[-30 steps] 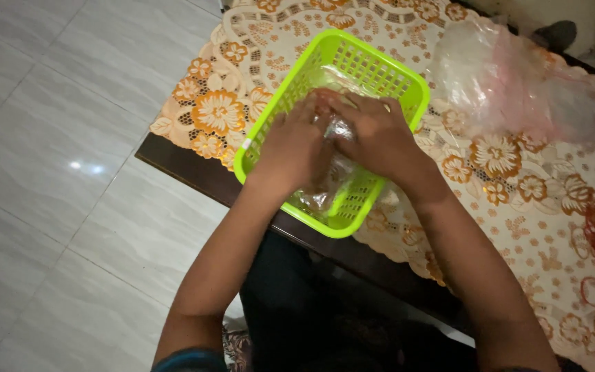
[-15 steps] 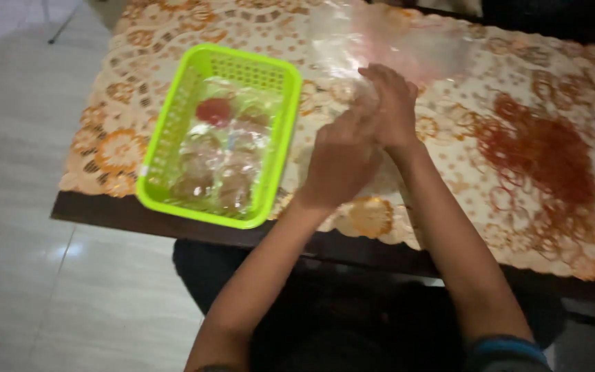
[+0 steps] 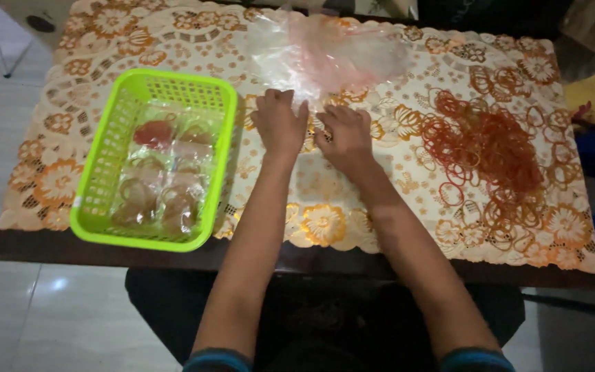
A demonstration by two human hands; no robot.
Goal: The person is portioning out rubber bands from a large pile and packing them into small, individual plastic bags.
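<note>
both hands (image 3: 315, 131) out of green basket (image 3: 115, 138), now at clear bags (image 3: 325, 58)

Clothed table (image 3: 325, 186) bears basket (image 3: 108, 165), plastic bags (image 3: 332, 55), probably rubber bands (image 3: 490, 151).

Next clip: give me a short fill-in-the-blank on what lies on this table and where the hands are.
1. The small filled bags lie inside a basket whose colour is ____.
2. Both the left hand and the right hand rest at the near edge of a pile of clear ____ bags.
3. The loose heap of reddish rubber bands lies on the person's ____ side.

Missing words: green; plastic; right
</note>
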